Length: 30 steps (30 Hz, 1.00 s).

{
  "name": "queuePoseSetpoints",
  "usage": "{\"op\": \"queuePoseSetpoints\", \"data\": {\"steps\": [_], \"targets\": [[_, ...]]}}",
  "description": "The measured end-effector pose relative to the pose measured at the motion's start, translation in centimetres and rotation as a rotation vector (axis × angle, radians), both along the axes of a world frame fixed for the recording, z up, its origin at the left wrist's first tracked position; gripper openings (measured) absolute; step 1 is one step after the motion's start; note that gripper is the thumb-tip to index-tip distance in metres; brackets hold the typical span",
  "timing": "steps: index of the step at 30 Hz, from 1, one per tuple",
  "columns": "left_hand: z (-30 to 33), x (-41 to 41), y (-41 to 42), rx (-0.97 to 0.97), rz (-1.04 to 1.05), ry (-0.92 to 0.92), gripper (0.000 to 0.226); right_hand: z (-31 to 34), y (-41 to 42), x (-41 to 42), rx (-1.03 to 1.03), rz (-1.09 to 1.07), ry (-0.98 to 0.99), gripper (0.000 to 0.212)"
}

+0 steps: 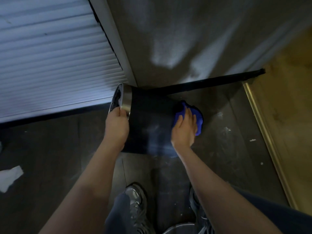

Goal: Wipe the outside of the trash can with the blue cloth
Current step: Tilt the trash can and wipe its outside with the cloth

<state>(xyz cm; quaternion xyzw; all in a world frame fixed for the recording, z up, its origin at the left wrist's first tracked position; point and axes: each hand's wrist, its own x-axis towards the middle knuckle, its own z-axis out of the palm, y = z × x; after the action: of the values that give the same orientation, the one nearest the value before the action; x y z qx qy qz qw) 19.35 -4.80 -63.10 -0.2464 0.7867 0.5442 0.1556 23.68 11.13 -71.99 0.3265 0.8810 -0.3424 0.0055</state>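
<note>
Beside the tipped trash can [148, 119], white paper [11, 174] litters the floor [228, 141].

no readable text, no labels, no brands, no numbers, no signs

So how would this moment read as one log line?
left hand: grips trash can rim | can tipped | right hand: presses blue cloth near base

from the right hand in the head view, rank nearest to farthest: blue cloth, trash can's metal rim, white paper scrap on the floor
1. blue cloth, under the right hand.
2. metal rim, at the trash can's left end, gripped by the left hand.
3. white paper scrap, far left on the floor.
</note>
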Motion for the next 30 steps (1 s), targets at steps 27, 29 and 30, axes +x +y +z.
{"op": "queuePoseSetpoints", "data": {"steps": [27,29,30], "targets": [[0.3,0.0,-0.3,-0.006,-0.011,0.012,0.027,0.6,-2.3,2.0,-0.035,0.018,0.096,0.044],[0.2,0.0,0.0,0.004,0.003,0.017,0.028,2.0,-5.6,1.7,-0.032,0.150,0.139,0.047],[0.1,0.0,0.2,0.008,0.020,0.025,0.029,2.7,-7.3,1.4,-0.035,0.207,0.168,0.049]]}}
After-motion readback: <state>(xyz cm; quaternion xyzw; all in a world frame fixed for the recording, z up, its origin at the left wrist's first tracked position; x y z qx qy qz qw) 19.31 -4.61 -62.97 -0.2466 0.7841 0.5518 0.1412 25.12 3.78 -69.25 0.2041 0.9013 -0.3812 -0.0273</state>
